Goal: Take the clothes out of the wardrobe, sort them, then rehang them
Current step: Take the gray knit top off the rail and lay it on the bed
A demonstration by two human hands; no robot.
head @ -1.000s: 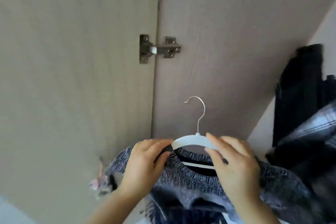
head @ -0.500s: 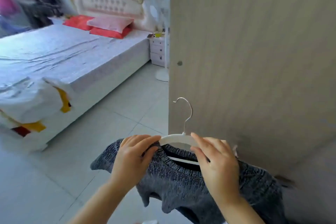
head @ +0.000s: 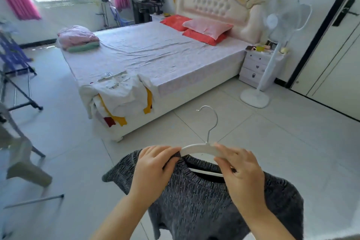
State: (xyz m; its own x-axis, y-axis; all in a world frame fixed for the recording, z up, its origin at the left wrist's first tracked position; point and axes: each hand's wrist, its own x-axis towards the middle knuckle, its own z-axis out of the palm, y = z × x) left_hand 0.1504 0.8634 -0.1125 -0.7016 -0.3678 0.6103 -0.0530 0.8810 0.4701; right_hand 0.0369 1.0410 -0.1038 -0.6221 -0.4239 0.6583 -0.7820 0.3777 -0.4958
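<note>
A grey knitted sweater (head: 196, 198) hangs on a white hanger (head: 198, 148) with a metal hook, held out over the tiled floor in front of me. My left hand (head: 153, 169) grips the sweater's left shoulder over the hanger arm. My right hand (head: 239, 169) grips the hanger's right arm at the collar. A pile of white and yellow clothes (head: 118, 93) lies on the near corner of the bed (head: 171, 58).
A white standing fan (head: 272, 52) and a white nightstand (head: 257, 66) stand right of the bed. A door (head: 335, 45) is at far right. A drying rack (head: 13, 76) and a grey chair (head: 21, 158) stand at left. Folded bedding (head: 78, 39) sits on the bed's far corner.
My view has swung left from the wardrobe door and interior to the bedroom. Both hands keep the same hold on the hanger and sweater.
</note>
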